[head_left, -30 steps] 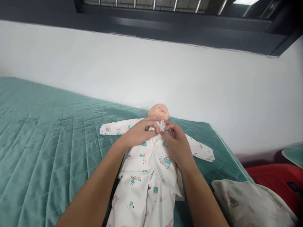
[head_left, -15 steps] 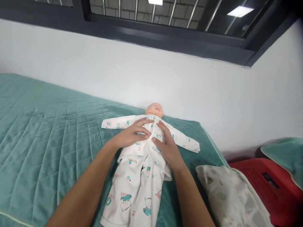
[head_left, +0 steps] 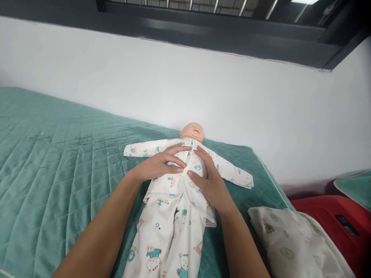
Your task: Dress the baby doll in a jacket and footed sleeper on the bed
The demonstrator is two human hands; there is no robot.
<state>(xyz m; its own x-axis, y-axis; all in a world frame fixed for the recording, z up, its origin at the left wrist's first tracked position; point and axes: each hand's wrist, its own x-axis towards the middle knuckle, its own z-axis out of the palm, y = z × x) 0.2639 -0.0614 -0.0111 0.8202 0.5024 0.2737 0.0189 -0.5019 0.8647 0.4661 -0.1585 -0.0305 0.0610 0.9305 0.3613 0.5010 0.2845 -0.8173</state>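
Note:
A baby doll (head_left: 192, 132) lies on its back in white printed pajamas, head toward the wall and sleeves spread to both sides. On the front of the pajama top (head_left: 165, 189), my left hand (head_left: 162, 164) has its thumb and a finger closed at a small button (head_left: 185, 170). From the other side my right hand (head_left: 210, 179) grips the front edge of the top, its thumb close to that button and its index finger higher up. Below the button the top's edges fall apart over the pajama pants (head_left: 168, 239). Cloth under my fingertips is partly hidden.
A green quilted cover (head_left: 72, 162) lies under the doll, against a white wall (head_left: 130, 77). Above is a dark window frame (head_left: 203, 34) with metal bars. At the right are a folded printed cloth (head_left: 286, 243) and a red case (head_left: 324, 208).
The view has tilted down and come slightly closer, so less of the window shows. Both hands stay at the same button on the pajama top, with only slight finger movement.

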